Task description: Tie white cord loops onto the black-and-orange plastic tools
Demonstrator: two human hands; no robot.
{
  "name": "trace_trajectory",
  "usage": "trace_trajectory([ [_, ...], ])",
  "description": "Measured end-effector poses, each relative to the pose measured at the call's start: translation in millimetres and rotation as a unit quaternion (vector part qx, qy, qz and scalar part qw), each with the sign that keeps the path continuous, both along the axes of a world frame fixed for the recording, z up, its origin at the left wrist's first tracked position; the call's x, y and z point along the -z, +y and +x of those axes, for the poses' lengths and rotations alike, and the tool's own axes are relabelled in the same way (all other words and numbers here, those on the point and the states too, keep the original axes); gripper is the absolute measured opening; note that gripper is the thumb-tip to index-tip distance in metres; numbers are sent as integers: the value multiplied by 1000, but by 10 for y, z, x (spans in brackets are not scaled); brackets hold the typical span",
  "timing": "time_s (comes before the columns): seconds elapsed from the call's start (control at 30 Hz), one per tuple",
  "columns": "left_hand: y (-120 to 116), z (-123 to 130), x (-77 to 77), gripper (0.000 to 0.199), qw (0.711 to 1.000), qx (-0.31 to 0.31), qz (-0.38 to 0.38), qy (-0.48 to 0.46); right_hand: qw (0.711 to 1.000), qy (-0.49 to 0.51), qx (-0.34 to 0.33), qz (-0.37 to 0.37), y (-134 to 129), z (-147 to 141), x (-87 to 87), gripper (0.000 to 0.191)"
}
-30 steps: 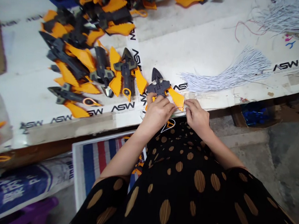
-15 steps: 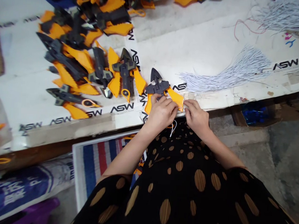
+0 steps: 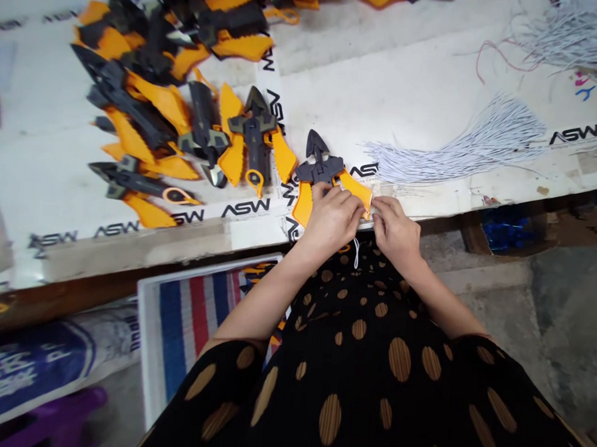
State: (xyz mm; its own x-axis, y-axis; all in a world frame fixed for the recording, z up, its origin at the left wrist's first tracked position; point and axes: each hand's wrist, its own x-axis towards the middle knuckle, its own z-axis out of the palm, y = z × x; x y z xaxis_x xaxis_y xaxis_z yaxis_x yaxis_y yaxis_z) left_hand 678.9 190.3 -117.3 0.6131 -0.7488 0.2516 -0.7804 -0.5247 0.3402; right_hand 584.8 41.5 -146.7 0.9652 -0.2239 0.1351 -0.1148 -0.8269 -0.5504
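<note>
Just past the table edge, my left hand [image 3: 334, 220] grips a black plastic arrowhead-shaped toy [image 3: 319, 163] by its orange wing [image 3: 303, 204], with the dark tip pointing away from me. My right hand [image 3: 396, 234] pinches the tip of the other orange wing [image 3: 354, 190] between thumb and fingers. A thin white cord [image 3: 355, 253] hangs below my hands. Just left of the toy lies a similar black-and-orange toy [image 3: 255, 141], at the edge of a heap of such toys [image 3: 149, 109]. A bundle of white cords [image 3: 457, 150] lies to the right.
The white ASW-printed table top [image 3: 425, 97] holds more white cords at the far right. A striped red, white and blue bag [image 3: 188, 318] sits below the table edge, with a blue-printed sack [image 3: 35, 376] and a purple stool [image 3: 53, 417] to its left. Bare concrete floor [image 3: 564, 317] shows at right.
The orange loop under my hands has gone from view, and a thin white cord now hangs there. The toy has turned slightly, and my hands have shifted a little with it.
</note>
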Motion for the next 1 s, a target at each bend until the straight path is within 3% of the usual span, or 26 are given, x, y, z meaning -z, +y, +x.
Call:
trace_trajectory([
  [0.17,27,23,2,21,999,42,11,1,1000,-17,-1,3,-3,-5,11,34],
  [0.43,25,159,55,16,998,22,-5,53,999,-33,18,31,15,-16,27,24],
  [0.53,-8,214,79,34,997,41,-15,61,999,-31,20,40,44,0,20,20],
  [0.6,-20,238,96,43,996,42,-25,77,994,-47,32,88,20,6,24,20],
  [0.67,-26,249,115,45,995,19,-44,90,974,-76,62,206,-92,-3,39,23],
  [0.7,-27,250,124,45,994,4,-54,93,949,-99,86,286,-188,-14,47,25],
  [0.8,-30,249,154,45,992,-24,-81,94,837,-181,167,488,-567,-58,51,30],
  [0.9,-27,243,166,45,991,-28,-90,99,818,-206,185,505,-818,-99,-3,28],
  [1.0,8,198,121,42,991,-17,-100,84,836,-190,164,489,-685,-123,-75,28],
])
